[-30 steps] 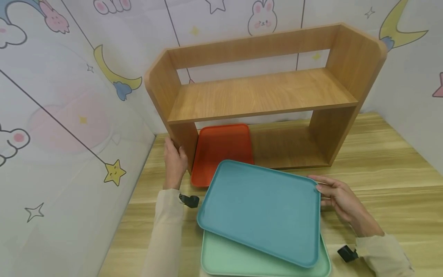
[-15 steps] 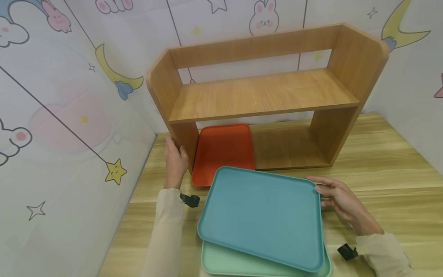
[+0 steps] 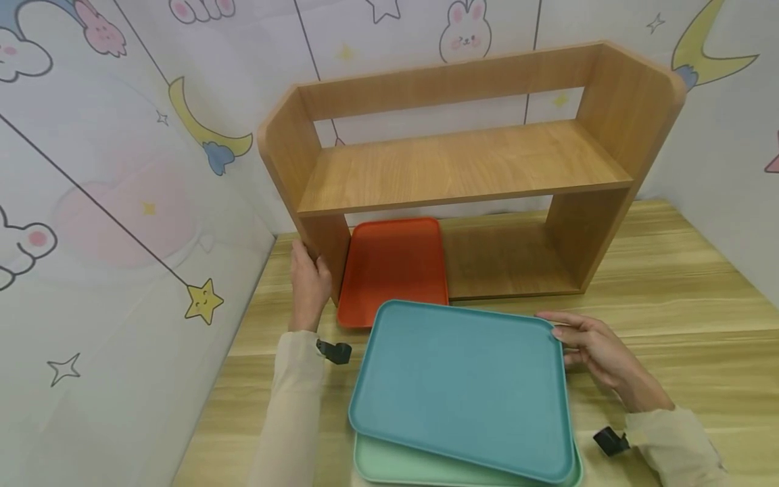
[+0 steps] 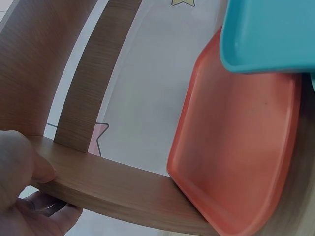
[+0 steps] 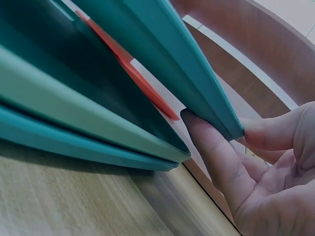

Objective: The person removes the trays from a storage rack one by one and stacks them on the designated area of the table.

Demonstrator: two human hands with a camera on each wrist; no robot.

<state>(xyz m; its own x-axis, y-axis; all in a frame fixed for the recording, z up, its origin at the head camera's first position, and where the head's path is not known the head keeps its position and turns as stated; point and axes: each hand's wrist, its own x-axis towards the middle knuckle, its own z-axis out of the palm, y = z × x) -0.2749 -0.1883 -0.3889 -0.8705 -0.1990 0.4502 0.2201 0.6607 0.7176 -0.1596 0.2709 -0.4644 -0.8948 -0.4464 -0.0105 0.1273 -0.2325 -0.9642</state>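
Note:
My right hand (image 3: 599, 352) pinches the far right corner of a teal tray (image 3: 465, 392), thumb on top and fingers beneath. In the right wrist view that tray's edge (image 5: 197, 73) is raised and tilted above a stack, with a gap between. A light green tray (image 3: 420, 463) lies in this stack, and another teal tray (image 5: 78, 147) shows below it. My left hand (image 3: 309, 284) grips the left side panel (image 4: 133, 191) of a wooden two-tier shelf (image 3: 462, 166), thumb on one face and fingers on the other. Beside that panel, a red tray (image 3: 392, 270) occupies the lower tier.
Bare board (image 3: 511, 260) shows on the lower tier right of the red tray. The red tray's front end sticks out past the shelf onto the wood-grain table (image 3: 681, 325). Patterned walls (image 3: 122, 203) close off the left, back and right.
The teal tray has shifted slightly toward me and turned a little, covering more of the light green tray. My right hand keeps its pinch; the left hand stays on the shelf panel.

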